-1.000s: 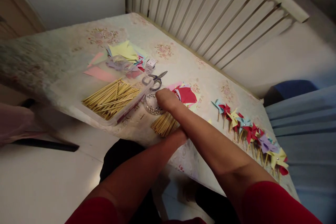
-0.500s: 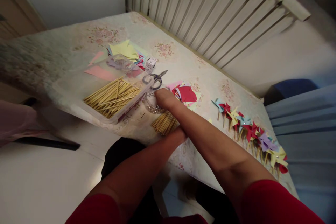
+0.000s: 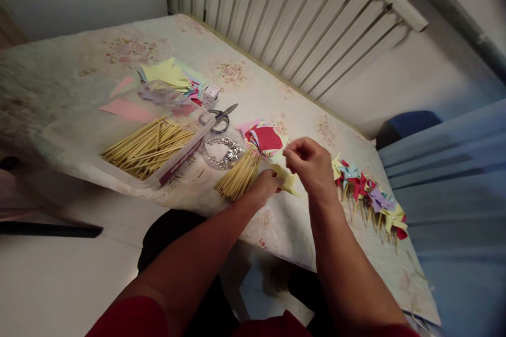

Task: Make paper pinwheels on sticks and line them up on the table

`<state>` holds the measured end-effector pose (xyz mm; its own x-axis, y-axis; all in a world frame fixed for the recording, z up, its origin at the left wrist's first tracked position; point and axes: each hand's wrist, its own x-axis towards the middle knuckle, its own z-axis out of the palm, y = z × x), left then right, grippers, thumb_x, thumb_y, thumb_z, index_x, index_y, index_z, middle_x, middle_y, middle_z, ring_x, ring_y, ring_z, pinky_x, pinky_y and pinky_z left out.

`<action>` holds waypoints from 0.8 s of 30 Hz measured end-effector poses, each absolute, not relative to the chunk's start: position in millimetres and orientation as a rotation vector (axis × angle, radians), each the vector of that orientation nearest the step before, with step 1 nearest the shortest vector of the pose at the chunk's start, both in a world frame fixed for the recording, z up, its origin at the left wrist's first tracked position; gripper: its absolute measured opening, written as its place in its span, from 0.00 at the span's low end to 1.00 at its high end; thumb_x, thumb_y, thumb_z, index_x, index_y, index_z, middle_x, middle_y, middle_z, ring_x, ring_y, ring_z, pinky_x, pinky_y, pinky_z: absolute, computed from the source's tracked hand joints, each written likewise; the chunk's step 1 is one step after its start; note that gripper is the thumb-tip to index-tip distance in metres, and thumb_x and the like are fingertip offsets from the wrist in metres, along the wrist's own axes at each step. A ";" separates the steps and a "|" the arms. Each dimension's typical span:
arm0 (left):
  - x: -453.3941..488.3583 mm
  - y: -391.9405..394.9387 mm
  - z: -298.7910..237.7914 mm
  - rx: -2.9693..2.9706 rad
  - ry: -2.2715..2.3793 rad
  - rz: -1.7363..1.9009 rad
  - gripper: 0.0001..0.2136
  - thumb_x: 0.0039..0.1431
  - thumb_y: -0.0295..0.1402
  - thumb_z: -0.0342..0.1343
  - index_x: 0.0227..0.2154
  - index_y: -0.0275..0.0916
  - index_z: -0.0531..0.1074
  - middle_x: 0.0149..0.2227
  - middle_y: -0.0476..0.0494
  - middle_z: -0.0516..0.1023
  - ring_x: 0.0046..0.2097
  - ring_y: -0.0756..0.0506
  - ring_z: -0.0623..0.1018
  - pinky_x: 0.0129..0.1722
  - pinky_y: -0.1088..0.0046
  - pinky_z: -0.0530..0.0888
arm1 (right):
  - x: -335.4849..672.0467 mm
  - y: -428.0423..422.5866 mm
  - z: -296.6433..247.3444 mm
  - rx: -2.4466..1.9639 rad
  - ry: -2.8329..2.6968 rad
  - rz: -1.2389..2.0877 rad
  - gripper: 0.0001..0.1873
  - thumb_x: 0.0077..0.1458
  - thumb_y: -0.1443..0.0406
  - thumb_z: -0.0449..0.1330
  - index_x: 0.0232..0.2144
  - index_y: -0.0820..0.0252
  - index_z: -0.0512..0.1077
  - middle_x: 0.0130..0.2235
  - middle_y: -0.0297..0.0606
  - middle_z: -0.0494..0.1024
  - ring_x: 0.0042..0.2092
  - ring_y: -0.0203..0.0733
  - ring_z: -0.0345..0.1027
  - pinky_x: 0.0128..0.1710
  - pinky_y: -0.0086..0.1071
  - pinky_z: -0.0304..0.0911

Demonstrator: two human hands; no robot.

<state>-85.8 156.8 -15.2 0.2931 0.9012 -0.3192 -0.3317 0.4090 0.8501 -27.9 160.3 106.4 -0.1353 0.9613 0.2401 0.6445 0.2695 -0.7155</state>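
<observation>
My left hand (image 3: 268, 185) is closed on a piece of yellow paper (image 3: 288, 180), cut and partly curled, just above the tablecloth. Beside it and slightly higher, my right hand (image 3: 310, 164) has thumb and fingers pinched together; whatever lies between them is too small to make out. A clear round dish (image 3: 206, 157) with small shiny metal pieces stands to the left. Between it and my left hand lies a bundle of thin wooden sticks (image 3: 239, 175). Behind the bundle is a stack of cut coloured paper (image 3: 269, 138), red on top.
A clear plastic box (image 3: 147, 183) of sticks stands at left, with scissors (image 3: 221, 117) and a small white box (image 3: 211, 92) nearby. Yellow sheets (image 3: 166, 72) lie behind it. Finished paper pinwheels (image 3: 359, 185) form a row at right. A railing (image 3: 276, 21) borders the table's back.
My right hand has moved from the metal-piece dish rightward to beside the yellow paper. My left hand, hidden before behind the right forearm, now shows with the paper. The view has shifted slightly right.
</observation>
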 end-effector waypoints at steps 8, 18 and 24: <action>-88.3 159.2 -13.0 0.688 0.965 0.996 0.04 0.48 0.28 0.58 0.28 0.33 0.70 0.31 0.45 0.76 0.32 0.50 0.74 0.32 0.76 0.69 | 86.1 77.2 13.3 -1.944 -1.558 0.373 0.10 0.46 0.58 0.59 0.20 0.57 0.68 0.19 0.32 0.70 0.23 0.38 0.62 0.26 0.32 0.58; -86.4 161.1 -16.1 0.675 0.865 0.987 0.08 0.45 0.30 0.60 0.30 0.34 0.72 0.32 0.46 0.77 0.33 0.50 0.75 0.32 0.77 0.70 | 111.9 64.9 -39.1 -1.962 -1.796 0.273 0.10 0.51 0.60 0.54 0.24 0.57 0.71 0.28 0.39 0.76 0.31 0.44 0.68 0.35 0.36 0.61; -84.7 162.4 -20.8 0.671 0.881 0.970 0.08 0.46 0.31 0.59 0.31 0.34 0.72 0.33 0.46 0.77 0.35 0.49 0.76 0.34 0.75 0.71 | 126.9 65.8 -37.7 -1.880 -1.835 0.523 0.10 0.53 0.61 0.53 0.28 0.57 0.73 0.31 0.37 0.76 0.33 0.43 0.69 0.37 0.35 0.64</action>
